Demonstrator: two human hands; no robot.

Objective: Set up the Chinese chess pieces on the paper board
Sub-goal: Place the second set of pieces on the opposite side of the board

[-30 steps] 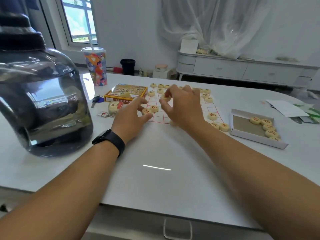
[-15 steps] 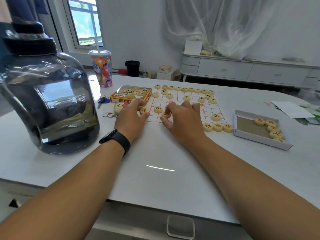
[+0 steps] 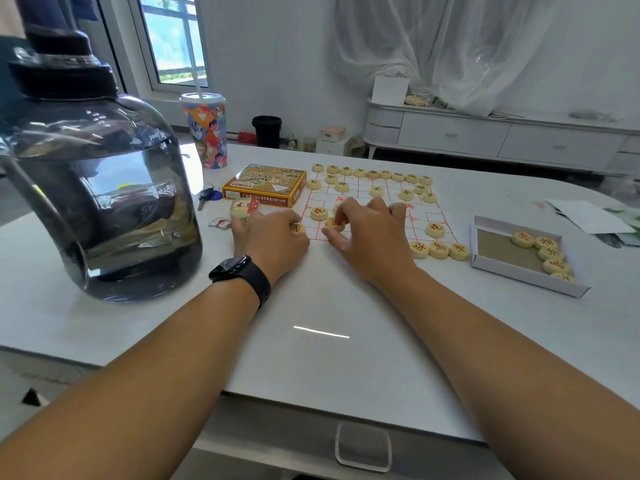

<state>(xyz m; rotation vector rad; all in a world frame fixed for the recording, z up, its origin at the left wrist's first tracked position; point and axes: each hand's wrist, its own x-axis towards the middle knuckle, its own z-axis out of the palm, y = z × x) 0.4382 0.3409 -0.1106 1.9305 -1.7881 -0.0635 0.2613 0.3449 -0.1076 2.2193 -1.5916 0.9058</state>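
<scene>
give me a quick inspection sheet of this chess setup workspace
surface: white table, paper board lies flat on it
job's things: far row filled; three pieces on near right edge; five more in tray
clutter: water jug, patterned cup, game box, keys
grippers: left hand and right hand each pinch a piece at near left corner
cables: nothing seen
surroundings: window, sideboard, curtain

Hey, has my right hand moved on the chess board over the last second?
Yes. The right hand has drawn back toward the near-left corner of the paper board, from the middle rows to a piece beside the left hand.
</scene>
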